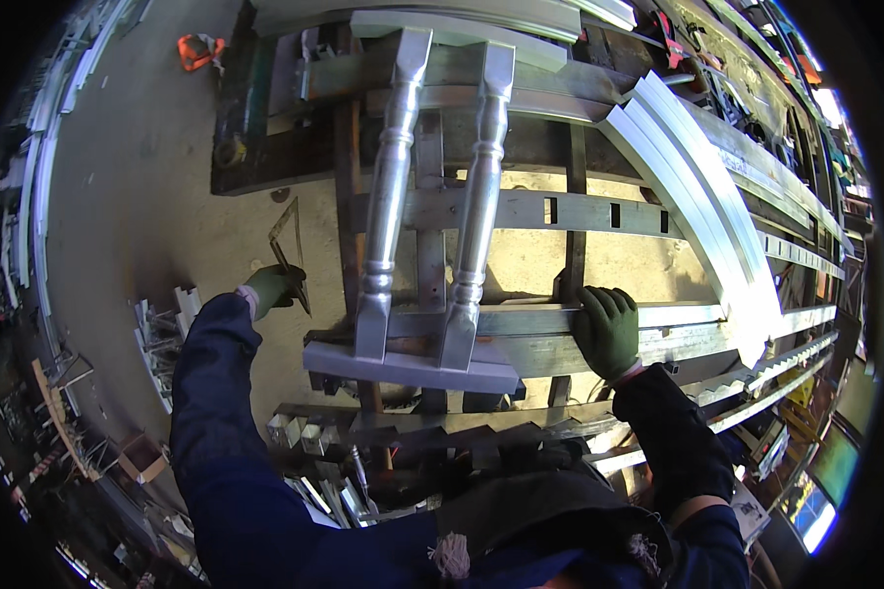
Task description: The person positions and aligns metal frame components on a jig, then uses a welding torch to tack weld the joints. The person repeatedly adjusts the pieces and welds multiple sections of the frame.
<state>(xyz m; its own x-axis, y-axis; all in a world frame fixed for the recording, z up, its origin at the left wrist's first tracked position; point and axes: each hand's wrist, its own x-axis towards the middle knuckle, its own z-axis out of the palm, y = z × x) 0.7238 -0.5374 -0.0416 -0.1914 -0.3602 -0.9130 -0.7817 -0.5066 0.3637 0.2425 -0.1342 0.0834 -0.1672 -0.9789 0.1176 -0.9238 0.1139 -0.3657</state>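
My left hand (276,288), in a dark green glove, is closed around one side of a flat metal triangle, apparently a set square (287,236). It holds the tool out to the left of the metal frame. My right hand (609,332), gloved too, rests on a long steel beam (550,353) with its fingers bent over the far edge. Between my hands, two shiny turned metal balusters (384,196) (479,201) lie side by side across the frame. Their near ends meet a short grey metal bar (413,371); a similar bar (457,36) crosses at their far ends.
Right of the balusters, bright ribbed metal profiles (692,196) lie slantwise across the beams. A slotted crossbar (589,213) runs under the balusters. Near me is a rack of square tubes (309,432). An orange object (201,52) sits on the floor at far left.
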